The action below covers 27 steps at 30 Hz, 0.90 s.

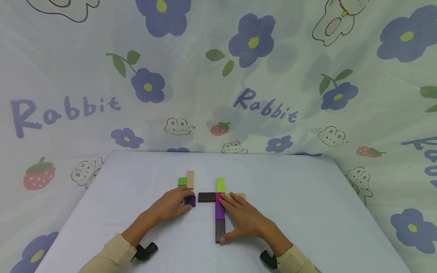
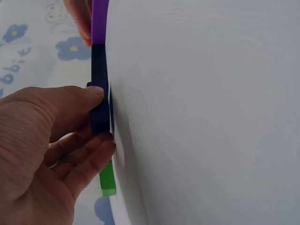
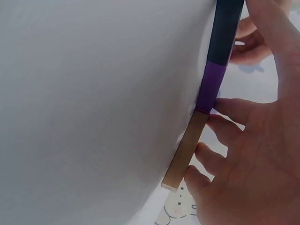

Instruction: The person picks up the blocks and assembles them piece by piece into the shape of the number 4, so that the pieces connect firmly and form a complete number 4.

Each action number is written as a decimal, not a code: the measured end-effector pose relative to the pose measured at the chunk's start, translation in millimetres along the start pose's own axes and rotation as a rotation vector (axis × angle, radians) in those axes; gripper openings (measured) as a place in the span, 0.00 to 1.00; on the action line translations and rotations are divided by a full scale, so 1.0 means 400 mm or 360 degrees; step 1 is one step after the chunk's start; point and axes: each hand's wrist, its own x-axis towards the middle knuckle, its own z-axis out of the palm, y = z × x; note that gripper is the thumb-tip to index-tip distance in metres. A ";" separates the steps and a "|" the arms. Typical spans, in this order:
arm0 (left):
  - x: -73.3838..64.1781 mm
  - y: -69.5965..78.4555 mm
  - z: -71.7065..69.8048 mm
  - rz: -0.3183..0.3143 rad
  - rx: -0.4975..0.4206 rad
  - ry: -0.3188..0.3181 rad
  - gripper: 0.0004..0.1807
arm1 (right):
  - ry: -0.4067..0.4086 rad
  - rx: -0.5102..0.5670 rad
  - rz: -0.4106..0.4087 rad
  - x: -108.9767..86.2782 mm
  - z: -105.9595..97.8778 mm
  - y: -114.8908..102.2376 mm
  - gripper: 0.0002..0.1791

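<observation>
My left hand (image 1: 170, 204) pinches a small dark purple block (image 1: 190, 201) between thumb and fingers, low over the table. Just to its right lies a black block (image 1: 206, 197), pointing at a purple block (image 1: 220, 210). A lime block (image 1: 220, 185) continues beyond the purple one, and a dark grey block (image 1: 220, 231) continues on the near side. My right hand (image 1: 249, 220) rests with fingers spread: its thumb is at the grey block's near end, its fingertips on the purple block and a wooden block (image 3: 185, 152) that extends to the right.
Beyond my left hand, a green block (image 1: 182, 181) sits beside another wooden block (image 1: 190, 180). The white table (image 1: 300, 189) ends at a patterned curtain (image 1: 191, 91). Black devices (image 1: 146, 251) stick out at both wrists.
</observation>
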 end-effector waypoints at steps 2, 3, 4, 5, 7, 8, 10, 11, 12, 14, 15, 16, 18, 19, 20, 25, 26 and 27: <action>0.003 -0.001 0.001 0.0030 0.0000 0.0025 0.20 | -0.0005 -0.0002 0.0005 0.000 0.001 0.001 0.69; 0.005 -0.001 0.002 0.0042 -0.0004 0.0037 0.20 | -0.0006 -0.0005 0.0007 0.000 0.001 0.001 0.69; 0.006 -0.001 0.002 0.0051 -0.0006 0.0047 0.19 | -0.0007 -0.0010 0.0008 0.000 0.001 0.001 0.69; 0.008 -0.001 0.001 0.0056 -0.0015 0.0054 0.19 | -0.0008 -0.0012 0.0011 0.000 0.001 0.001 0.69; 0.012 0.000 0.001 0.0053 -0.0027 0.0058 0.19 | -0.0009 -0.0018 0.0011 0.000 0.001 0.000 0.69; 0.014 0.000 0.001 0.0048 -0.0028 0.0056 0.19 | -0.0011 -0.0017 0.0011 -0.001 0.000 0.000 0.69; 0.017 0.001 0.000 0.0033 -0.0030 0.0051 0.18 | -0.0011 -0.0013 0.0011 -0.001 -0.001 -0.001 0.69; 0.019 0.001 0.000 0.0024 -0.0026 0.0050 0.18 | -0.0012 -0.0010 0.0011 -0.001 -0.002 -0.002 0.69; 0.021 0.001 0.000 0.0018 -0.0021 0.0049 0.18 | -0.0012 -0.0008 0.0010 -0.001 -0.002 -0.002 0.69; 0.024 0.002 0.000 0.0008 -0.0009 0.0046 0.18 | -0.0010 -0.0006 0.0010 -0.001 -0.003 -0.002 0.69; 0.025 0.002 0.001 0.0006 -0.0004 0.0048 0.18 | -0.0008 -0.0005 0.0009 -0.001 -0.002 -0.002 0.69; 0.027 0.002 0.002 0.0004 0.0004 0.0048 0.18 | -0.0006 -0.0004 0.0008 -0.001 -0.002 -0.001 0.69; 0.029 0.002 0.003 0.0003 0.0020 0.0048 0.18 | -0.0004 -0.0004 0.0003 -0.001 -0.002 0.000 0.69; 0.030 0.002 0.003 0.0005 0.0028 0.0050 0.18 | -0.0001 -0.0006 0.0001 -0.001 -0.002 0.000 0.69; 0.030 0.002 0.004 0.0005 0.0036 0.0052 0.19 | 0.0001 -0.0004 -0.0003 -0.001 -0.001 0.001 0.69; 0.034 0.003 0.006 -0.0002 0.0068 0.0060 0.19 | 0.0012 -0.0010 -0.0016 -0.001 -0.001 0.002 0.69; 0.035 0.003 0.006 -0.0006 0.0072 0.0059 0.19 | 0.0013 -0.0011 -0.0015 -0.001 -0.001 0.002 0.69; 0.036 0.004 0.007 -0.0007 0.0078 0.0059 0.19 | 0.0012 -0.0013 -0.0013 -0.001 0.000 0.002 0.69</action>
